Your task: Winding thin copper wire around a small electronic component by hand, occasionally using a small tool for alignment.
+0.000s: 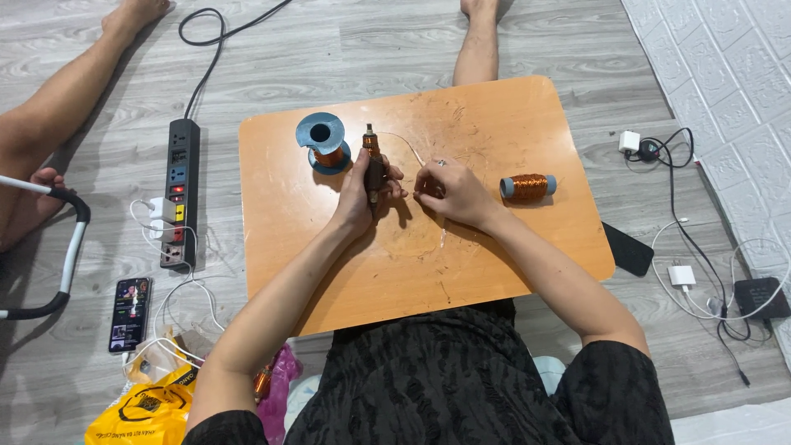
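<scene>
My left hand (360, 191) grips a small dark rod-shaped part (373, 163) wound with copper wire, held upright over the low orange table (494, 255). My right hand (449, 191) pinches a thin copper wire (404, 142) that arcs from the top of that part to my fingers. A blue spool of copper wire (323, 142) stands just left of the part. Another copper wire spool (528, 187) lies on its side right of my right hand.
A black power strip (181, 194) with plugged chargers lies on the floor left of the table, a phone (130, 313) and a yellow bag (144, 409) near it. Another phone (628, 249), chargers and cables lie right. Another person's legs are at far left.
</scene>
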